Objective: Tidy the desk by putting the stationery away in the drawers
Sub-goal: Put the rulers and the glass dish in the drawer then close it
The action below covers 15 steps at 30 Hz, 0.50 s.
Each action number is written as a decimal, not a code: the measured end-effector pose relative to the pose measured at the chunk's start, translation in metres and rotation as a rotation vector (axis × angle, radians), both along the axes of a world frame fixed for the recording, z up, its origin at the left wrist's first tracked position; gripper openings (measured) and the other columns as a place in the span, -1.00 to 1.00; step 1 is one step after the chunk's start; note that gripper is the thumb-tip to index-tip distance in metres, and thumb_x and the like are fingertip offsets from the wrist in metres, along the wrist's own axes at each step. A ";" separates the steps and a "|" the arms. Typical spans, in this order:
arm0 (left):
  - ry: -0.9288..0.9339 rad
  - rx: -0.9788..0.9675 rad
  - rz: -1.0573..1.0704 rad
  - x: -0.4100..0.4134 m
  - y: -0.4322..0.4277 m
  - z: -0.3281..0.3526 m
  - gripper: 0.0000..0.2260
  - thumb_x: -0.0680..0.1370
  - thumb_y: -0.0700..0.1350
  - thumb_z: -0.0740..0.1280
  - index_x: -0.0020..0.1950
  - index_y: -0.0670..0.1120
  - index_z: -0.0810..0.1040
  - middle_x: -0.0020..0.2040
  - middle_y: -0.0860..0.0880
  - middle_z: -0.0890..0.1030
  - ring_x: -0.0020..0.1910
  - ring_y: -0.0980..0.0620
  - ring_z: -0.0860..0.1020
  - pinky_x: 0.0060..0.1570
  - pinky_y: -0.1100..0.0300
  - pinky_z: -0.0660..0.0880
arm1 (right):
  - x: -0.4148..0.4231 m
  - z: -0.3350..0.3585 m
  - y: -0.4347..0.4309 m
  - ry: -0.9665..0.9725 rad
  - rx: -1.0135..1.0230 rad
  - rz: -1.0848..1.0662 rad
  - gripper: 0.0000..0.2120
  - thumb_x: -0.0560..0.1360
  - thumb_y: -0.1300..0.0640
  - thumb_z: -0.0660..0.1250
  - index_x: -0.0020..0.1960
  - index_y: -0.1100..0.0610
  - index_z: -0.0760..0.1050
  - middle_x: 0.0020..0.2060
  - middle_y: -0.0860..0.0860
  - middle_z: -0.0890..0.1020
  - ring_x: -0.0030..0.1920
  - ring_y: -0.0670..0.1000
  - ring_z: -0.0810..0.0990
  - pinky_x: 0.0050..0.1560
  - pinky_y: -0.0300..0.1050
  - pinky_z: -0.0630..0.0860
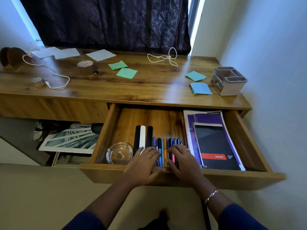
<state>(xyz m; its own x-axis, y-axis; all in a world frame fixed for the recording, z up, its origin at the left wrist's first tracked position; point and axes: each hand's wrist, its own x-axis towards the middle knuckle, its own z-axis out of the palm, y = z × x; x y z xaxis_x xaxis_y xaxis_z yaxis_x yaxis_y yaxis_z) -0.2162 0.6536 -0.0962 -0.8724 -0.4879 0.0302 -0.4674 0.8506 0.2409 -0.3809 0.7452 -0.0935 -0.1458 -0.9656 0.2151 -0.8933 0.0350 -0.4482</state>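
Pens lie side by side near the drawer's front, long axes near-to-far; I see the left hand and right hand flat across them, fingers straight, gripping nothing.

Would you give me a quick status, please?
Left hand, right hand flat on pens in open drawer. Sticky notes, tape, cables left on desktop. Nothing blocking.

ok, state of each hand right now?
Left hand: open, fingers flat on the row of coloured plastic pens in the open wooden drawer.
Right hand: open, fingers flat on the same pens, gripping nothing.
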 end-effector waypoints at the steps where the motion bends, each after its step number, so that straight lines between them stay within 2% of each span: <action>1: 0.012 0.002 -0.013 -0.001 -0.002 0.000 -0.17 0.42 0.41 -0.31 0.44 -0.03 0.28 0.41 0.02 0.37 0.46 0.07 0.20 0.46 0.00 0.06 | -0.002 0.000 0.000 0.013 -0.006 0.023 -0.59 0.47 -0.12 0.17 0.16 0.13 0.49 0.08 0.05 0.54 0.08 0.00 0.53 0.00 -0.25 0.48; 3: 0.017 0.013 -0.015 -0.003 -0.006 0.001 -0.20 0.41 0.41 -0.25 0.46 -0.01 0.25 0.43 0.04 0.34 0.46 0.09 0.18 0.46 0.04 0.01 | -0.006 0.000 -0.002 0.050 0.014 0.080 -0.53 0.47 -0.14 0.18 0.25 0.13 0.45 0.20 0.07 0.52 0.25 0.05 0.46 0.14 -0.21 0.42; 6: 0.047 0.043 0.012 -0.008 -0.015 0.004 -0.20 0.38 0.43 -0.19 0.48 0.01 0.19 0.44 0.05 0.30 0.47 0.11 0.14 0.45 0.13 -0.06 | -0.013 -0.001 -0.011 0.095 0.074 0.164 -0.37 0.46 -0.22 0.12 0.41 0.12 0.30 0.39 0.04 0.36 0.46 0.03 0.19 0.36 -0.15 0.23; 9: 0.062 0.072 0.023 -0.015 -0.028 0.007 -0.15 0.35 0.48 -0.11 0.48 -0.01 0.19 0.45 0.03 0.27 0.47 0.09 0.11 0.42 0.21 -0.13 | -0.022 0.001 -0.024 0.085 0.105 0.184 -0.26 0.43 -0.29 0.06 0.49 0.09 0.12 0.48 -0.05 0.14 0.48 -0.10 -0.06 0.40 -0.20 0.04; 12: 0.083 0.069 0.029 -0.023 -0.045 0.006 -0.20 0.38 0.44 0.03 0.49 -0.01 0.16 0.48 0.02 0.22 0.49 0.08 0.05 0.44 0.21 -0.13 | -0.031 0.002 -0.039 0.115 0.135 0.223 -0.23 0.43 -0.31 0.07 0.50 0.07 0.02 0.48 -0.08 0.02 0.49 -0.09 -0.11 0.43 -0.17 -0.01; 15: 0.116 0.092 0.034 -0.031 -0.062 0.003 -0.27 0.45 0.33 0.19 0.51 0.00 0.11 0.51 0.05 0.13 0.51 0.10 -0.05 0.47 0.16 -0.09 | -0.040 -0.001 -0.056 0.238 0.178 0.248 -0.20 0.44 -0.30 0.09 0.50 0.10 -0.08 0.48 -0.05 -0.04 0.49 -0.05 -0.13 0.46 -0.10 -0.02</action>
<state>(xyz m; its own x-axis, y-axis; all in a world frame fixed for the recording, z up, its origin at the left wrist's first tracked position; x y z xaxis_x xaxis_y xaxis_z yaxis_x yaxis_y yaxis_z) -0.2472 0.5917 -0.0928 -0.8485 -0.5225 0.0840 -0.4600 0.8067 0.3711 -0.4211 0.6893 -0.0942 0.1309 -0.9905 0.0408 -0.9626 -0.1369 -0.2338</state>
